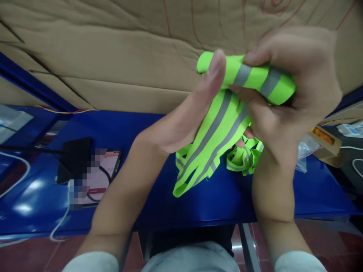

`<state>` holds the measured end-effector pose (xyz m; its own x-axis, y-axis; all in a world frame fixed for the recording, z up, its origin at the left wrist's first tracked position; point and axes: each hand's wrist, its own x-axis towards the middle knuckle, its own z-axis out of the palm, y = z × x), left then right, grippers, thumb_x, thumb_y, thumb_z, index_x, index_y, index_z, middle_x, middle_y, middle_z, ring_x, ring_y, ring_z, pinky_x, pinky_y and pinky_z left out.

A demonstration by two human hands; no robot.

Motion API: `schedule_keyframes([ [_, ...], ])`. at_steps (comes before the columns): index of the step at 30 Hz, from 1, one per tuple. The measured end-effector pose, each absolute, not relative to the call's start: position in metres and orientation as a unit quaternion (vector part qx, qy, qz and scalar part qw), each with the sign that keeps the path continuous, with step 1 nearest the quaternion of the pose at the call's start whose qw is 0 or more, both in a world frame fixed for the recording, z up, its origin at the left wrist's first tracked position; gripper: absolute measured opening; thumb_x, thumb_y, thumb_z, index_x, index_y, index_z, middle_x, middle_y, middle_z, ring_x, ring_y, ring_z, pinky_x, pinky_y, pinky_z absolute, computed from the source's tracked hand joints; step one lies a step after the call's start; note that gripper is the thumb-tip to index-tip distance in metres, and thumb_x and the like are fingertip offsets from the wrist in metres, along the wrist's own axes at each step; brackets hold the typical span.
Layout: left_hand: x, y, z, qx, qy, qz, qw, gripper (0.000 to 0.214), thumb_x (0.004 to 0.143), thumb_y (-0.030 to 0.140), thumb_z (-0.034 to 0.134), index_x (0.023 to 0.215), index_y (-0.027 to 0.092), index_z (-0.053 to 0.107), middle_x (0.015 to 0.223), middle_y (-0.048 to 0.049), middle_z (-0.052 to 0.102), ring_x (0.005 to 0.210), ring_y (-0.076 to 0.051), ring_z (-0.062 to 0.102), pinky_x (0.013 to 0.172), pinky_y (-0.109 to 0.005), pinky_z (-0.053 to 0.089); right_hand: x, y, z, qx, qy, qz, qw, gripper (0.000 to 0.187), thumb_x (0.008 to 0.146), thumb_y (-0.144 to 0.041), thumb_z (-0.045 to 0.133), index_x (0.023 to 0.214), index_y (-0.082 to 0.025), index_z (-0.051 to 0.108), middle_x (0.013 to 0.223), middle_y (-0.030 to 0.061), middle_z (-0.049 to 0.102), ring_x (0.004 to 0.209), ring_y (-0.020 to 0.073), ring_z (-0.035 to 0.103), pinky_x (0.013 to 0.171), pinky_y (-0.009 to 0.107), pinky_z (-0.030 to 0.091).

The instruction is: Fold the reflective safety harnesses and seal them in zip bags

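Both hands are raised over the table around a bright green reflective safety vest (217, 128) with grey stripes. Its upper part is wound into a roll, and the folded lower part hangs down toward the table. My left hand (195, 104) grips the roll's left end, thumb in front and most fingers hidden behind the cloth. Wrapped around the roll's right end, my right hand (297, 79) has its thumb and fingers closed on it. Another bundle of green reflective straps (245, 156) lies on the blue table (215, 202) behind my right forearm.
Brown cardboard (113, 68) covers the upright back of the table. At left lie a phone-like device (99, 177), its screen partly pixelated, a black flat object (75, 156) and loose cables. An open small carton (326, 145) and a clear plastic bag (306, 151) are at right.
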<state>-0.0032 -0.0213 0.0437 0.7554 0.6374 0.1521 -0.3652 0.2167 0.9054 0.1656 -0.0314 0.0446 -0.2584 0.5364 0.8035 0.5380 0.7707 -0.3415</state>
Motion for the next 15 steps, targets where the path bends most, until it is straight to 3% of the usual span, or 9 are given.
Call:
schedule_keyframes([
  [2,-0.006,-0.02,0.044,0.533,0.096,0.319,0.778,0.081,0.103,0.072,0.013,0.127,0.022,0.071,0.078,-0.0055,0.074,0.088,-0.025,0.077,0.067,-0.026,0.058,0.166,-0.032,0.043,-0.301,-0.808,-0.066,0.502,0.026,0.096,-0.027,0.06,0.115,-0.041,0.07,0.115,-0.0056,0.069,0.121,0.0255,0.063,0.121,0.047,0.044],
  [5,-0.012,-0.012,0.038,0.522,0.087,0.329,0.782,0.078,0.102,0.075,0.023,0.124,0.018,0.072,0.076,-0.0058,0.072,0.084,-0.025,0.077,0.071,-0.029,0.058,0.171,-0.027,0.043,-0.282,-0.843,-0.035,0.456,0.027,0.095,-0.025,0.062,0.118,-0.038,0.069,0.117,-0.0037,0.068,0.123,0.0234,0.062,0.117,0.044,0.048],
  [9,-0.014,-0.003,0.026,0.509,0.119,0.37,0.768,0.053,0.107,0.057,0.04,0.123,0.017,0.071,0.076,-0.0031,0.07,0.067,-0.016,0.071,0.063,-0.024,0.054,0.176,-0.021,0.042,-0.279,-0.866,0.053,0.411,0.033,0.092,-0.049,0.069,0.122,-0.034,0.07,0.128,-0.0007,0.063,0.132,0.0232,0.056,0.12,0.043,0.045],
  [11,-0.015,-0.001,0.022,0.515,0.135,0.385,0.754,0.048,0.103,0.057,0.051,0.118,0.016,0.072,0.081,-0.0048,0.073,0.065,-0.016,0.069,0.06,-0.024,0.054,0.175,-0.019,0.039,-0.284,-0.841,0.089,0.451,0.038,0.096,-0.058,0.062,0.122,-0.033,0.072,0.135,0.0005,0.061,0.134,0.0238,0.055,0.121,0.042,0.043],
  [15,-0.017,-0.004,0.017,0.537,0.176,0.409,0.716,0.04,0.101,0.051,0.059,0.116,0.018,0.073,0.095,-0.0062,0.077,0.076,-0.019,0.073,0.068,-0.026,0.06,0.174,-0.013,0.032,-0.348,-0.747,0.13,0.552,0.032,0.098,-0.048,0.061,0.129,-0.044,0.067,0.142,-0.0075,0.061,0.134,0.0234,0.056,0.118,0.038,0.046],
])
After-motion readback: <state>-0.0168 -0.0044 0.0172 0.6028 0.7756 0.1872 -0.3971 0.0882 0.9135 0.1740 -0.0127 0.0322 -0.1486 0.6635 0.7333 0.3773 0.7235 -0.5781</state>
